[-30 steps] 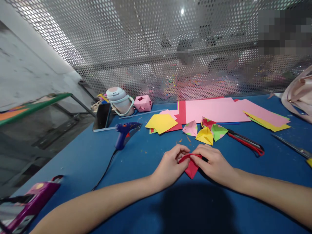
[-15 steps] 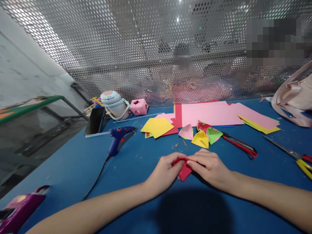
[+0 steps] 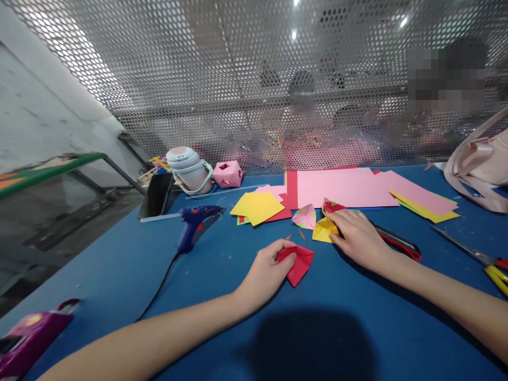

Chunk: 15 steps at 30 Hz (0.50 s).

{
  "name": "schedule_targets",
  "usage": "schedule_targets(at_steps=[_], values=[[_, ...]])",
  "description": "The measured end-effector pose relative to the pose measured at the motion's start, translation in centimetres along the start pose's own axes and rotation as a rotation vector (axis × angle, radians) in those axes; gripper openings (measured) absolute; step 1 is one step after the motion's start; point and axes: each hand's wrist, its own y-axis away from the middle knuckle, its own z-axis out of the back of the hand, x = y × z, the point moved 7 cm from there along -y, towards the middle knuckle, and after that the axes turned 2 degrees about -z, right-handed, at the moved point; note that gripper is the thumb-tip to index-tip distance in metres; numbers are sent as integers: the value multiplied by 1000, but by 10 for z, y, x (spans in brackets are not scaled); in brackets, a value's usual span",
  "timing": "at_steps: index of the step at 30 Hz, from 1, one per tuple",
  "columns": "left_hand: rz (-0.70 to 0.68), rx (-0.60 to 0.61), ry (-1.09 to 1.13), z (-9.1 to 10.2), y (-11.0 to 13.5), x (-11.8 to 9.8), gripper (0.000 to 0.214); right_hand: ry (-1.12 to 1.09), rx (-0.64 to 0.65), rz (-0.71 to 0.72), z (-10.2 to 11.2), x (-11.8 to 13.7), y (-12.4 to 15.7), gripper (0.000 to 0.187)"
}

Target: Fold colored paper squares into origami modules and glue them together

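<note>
My left hand [image 3: 270, 267] pinches a red folded paper piece [image 3: 300, 264] between thumb and fingers, above the blue table. My right hand [image 3: 357, 235] reaches into a group of folded paper pieces, its thumb and fingers closed around the right side of a yellow folded paper piece [image 3: 324, 229]. A green piece under that hand is almost wholly hidden. Just behind the fingers sits a red folded piece with green spots [image 3: 332, 205]. To the left lies a pink folded piece with green edges [image 3: 305, 216].
A blue hot glue gun [image 3: 192, 225] lies left, its cord running forward. Yellow paper pentagons [image 3: 257, 206] and pink sheets [image 3: 341, 188] lie behind. A utility knife [image 3: 397, 241] and scissors [image 3: 472, 251] are on the right. A lidded cup [image 3: 190, 169] stands by a pink paper ball [image 3: 227, 174].
My right hand has let go of the red folded piece and moved forward and right to the yellow one. My left hand keeps hold of the red piece, which now shows more fully.
</note>
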Motion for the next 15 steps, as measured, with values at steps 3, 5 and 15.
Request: schedule_targets(at_steps=[3, 5, 15], values=[[26, 4, 49, -2, 0, 2, 16, 15, -17, 43, -4, 6, 2, 27], [57, 28, 125, -5, 0, 4, 16, -16, -39, 51, -3, 7, 2, 17], [107, -3, 277, -5, -3, 8, 15, -730, -180, -353, 25, 0, 4, 12]])
